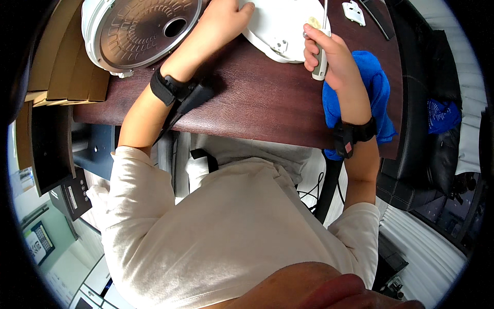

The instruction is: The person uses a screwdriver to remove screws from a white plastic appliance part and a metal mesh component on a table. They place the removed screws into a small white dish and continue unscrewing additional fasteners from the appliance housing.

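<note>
A screwdriver (pixel 320 61) with a white and grey handle sits in my right hand (pixel 334 56), its shaft pointing up past the frame's top. A tiny shiny piece (pixel 304 34) shows by the right fingertips; its kind is unclear. Beneath them lies a round white plastic cover (pixel 280 26) with a small metal fitting near its front edge. My left hand (pixel 226 19) lies at the cover's left rim, one digit bent over it. The top edge cuts off its other fingers. Left of that hand is a white-rimmed round appliance part (pixel 139 31) with a slotted metal plate and an oval hole.
A blue cloth (pixel 378 87) lies beside my right forearm on the dark red-brown desk (pixel 257 103). A white case (pixel 354 13) and a black bar-shaped object (pixel 377 18) are at the far right. Cardboard boxes (pixel 67 62) stand left. A black chair (pixel 422 103) adjoins the desk's right side.
</note>
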The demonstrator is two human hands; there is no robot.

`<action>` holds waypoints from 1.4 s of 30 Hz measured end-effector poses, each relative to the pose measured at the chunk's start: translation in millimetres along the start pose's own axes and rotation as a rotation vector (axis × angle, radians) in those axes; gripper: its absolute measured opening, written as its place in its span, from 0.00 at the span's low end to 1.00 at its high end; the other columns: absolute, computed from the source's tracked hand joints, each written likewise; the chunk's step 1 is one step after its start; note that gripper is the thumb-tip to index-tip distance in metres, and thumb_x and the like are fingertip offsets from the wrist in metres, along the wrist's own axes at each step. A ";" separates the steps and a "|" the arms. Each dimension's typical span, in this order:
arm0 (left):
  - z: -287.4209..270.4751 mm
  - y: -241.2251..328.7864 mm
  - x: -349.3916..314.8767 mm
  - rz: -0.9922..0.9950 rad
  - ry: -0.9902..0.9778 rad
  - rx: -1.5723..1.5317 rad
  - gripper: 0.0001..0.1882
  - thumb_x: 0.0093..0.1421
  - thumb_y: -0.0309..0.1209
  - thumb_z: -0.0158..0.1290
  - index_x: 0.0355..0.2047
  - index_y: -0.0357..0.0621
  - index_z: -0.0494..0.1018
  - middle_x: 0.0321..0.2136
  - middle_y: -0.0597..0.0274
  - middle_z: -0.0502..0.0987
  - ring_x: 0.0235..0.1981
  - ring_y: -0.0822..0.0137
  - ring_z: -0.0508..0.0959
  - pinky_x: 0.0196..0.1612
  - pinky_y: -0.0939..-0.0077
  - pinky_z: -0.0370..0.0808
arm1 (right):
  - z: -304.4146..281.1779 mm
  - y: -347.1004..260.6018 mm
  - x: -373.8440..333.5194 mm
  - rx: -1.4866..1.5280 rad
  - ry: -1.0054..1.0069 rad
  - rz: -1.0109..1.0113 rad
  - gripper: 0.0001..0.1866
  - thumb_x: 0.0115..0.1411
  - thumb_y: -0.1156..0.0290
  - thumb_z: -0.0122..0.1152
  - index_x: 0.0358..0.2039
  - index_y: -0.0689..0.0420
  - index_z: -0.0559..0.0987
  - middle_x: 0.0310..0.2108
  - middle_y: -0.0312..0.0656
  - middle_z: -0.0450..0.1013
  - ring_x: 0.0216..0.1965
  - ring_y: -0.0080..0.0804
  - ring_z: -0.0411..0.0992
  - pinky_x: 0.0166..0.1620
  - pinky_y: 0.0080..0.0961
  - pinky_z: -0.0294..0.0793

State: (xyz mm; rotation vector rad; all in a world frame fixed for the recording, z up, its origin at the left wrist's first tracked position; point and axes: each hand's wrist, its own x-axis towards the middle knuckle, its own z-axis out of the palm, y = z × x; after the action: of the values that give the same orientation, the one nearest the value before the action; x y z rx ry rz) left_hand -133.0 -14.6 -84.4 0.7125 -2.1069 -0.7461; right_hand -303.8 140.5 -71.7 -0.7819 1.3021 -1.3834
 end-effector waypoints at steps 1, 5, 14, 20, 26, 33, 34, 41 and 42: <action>-2.8 10.5 -3.0 0.121 0.043 0.047 0.24 0.59 0.25 0.51 0.55 0.27 0.62 0.49 0.37 0.71 0.50 0.49 0.74 0.55 0.62 0.70 | -0.7 -1.2 -1.0 0.025 0.002 0.013 0.12 0.66 0.60 0.57 0.29 0.54 0.72 0.18 0.28 0.64 0.16 0.17 0.64 0.21 0.19 0.65; -6.4 18.7 -9.3 0.249 0.015 0.352 0.31 0.55 0.27 0.56 0.57 0.30 0.59 0.54 0.29 0.63 0.55 0.38 0.67 0.60 0.55 0.64 | 3.7 0.2 -6.0 0.078 -0.056 0.036 0.11 0.67 0.61 0.55 0.31 0.55 0.72 0.18 0.28 0.63 0.16 0.17 0.63 0.21 0.19 0.65; -18.2 45.8 -4.6 0.483 -0.238 -0.052 0.11 0.58 0.29 0.59 0.40 0.39 0.75 0.33 0.55 0.78 0.39 0.59 0.79 0.48 0.66 0.72 | 9.1 0.3 -11.6 0.234 -0.141 0.054 0.12 0.69 0.61 0.51 0.37 0.57 0.73 0.17 0.27 0.58 0.16 0.18 0.61 0.22 0.20 0.64; -6.1 42.3 -11.4 0.319 -0.391 -0.325 0.10 0.58 0.29 0.60 0.39 0.38 0.80 0.35 0.61 0.80 0.36 0.70 0.78 0.43 0.76 0.74 | 10.8 4.8 -11.0 0.255 -0.240 0.030 0.14 0.70 0.59 0.51 0.40 0.57 0.72 0.18 0.27 0.58 0.17 0.19 0.61 0.23 0.20 0.65; -3.4 38.3 -14.0 0.255 -0.415 -0.375 0.10 0.60 0.28 0.60 0.41 0.38 0.80 0.29 0.67 0.77 0.30 0.78 0.74 0.35 0.83 0.71 | 12.3 8.9 -10.7 0.234 -0.246 0.017 0.17 0.69 0.54 0.51 0.42 0.57 0.71 0.20 0.29 0.60 0.18 0.20 0.62 0.24 0.21 0.67; -6.3 42.0 -15.0 -0.006 -0.560 -0.578 0.07 0.61 0.29 0.59 0.37 0.38 0.79 0.25 0.71 0.76 0.26 0.83 0.73 0.29 0.87 0.70 | 15.2 8.0 -13.5 0.163 -0.218 0.016 0.19 0.68 0.50 0.50 0.38 0.56 0.70 0.20 0.30 0.61 0.18 0.21 0.63 0.23 0.22 0.67; -6.8 43.5 -14.9 -0.040 -0.579 -0.607 0.07 0.62 0.29 0.59 0.36 0.38 0.78 0.24 0.71 0.76 0.25 0.83 0.73 0.28 0.88 0.70 | 15.7 7.9 -13.9 0.148 -0.213 0.016 0.20 0.68 0.50 0.50 0.37 0.56 0.70 0.20 0.30 0.61 0.18 0.21 0.63 0.23 0.22 0.67; -5.8 36.1 -10.7 -0.015 -0.590 -0.677 0.07 0.62 0.29 0.58 0.36 0.39 0.76 0.27 0.69 0.78 0.24 0.82 0.73 0.25 0.87 0.71 | 18.4 8.4 -14.2 0.143 -0.153 -0.037 0.21 0.66 0.50 0.55 0.33 0.58 0.72 0.19 0.33 0.65 0.16 0.21 0.66 0.20 0.20 0.67; -6.8 37.4 -9.4 -0.020 -0.569 -0.689 0.07 0.62 0.30 0.58 0.37 0.39 0.76 0.27 0.68 0.78 0.24 0.82 0.73 0.25 0.87 0.71 | 17.6 7.6 -15.0 0.140 -0.139 -0.044 0.21 0.66 0.50 0.55 0.34 0.59 0.72 0.19 0.33 0.65 0.16 0.21 0.66 0.20 0.20 0.67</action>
State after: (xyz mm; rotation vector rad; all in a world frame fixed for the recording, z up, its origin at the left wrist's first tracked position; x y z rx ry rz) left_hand -131.2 15.1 -59.1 0.1410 -2.0909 -1.7242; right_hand -281.6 150.6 -72.8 -0.7997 1.0747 -1.4127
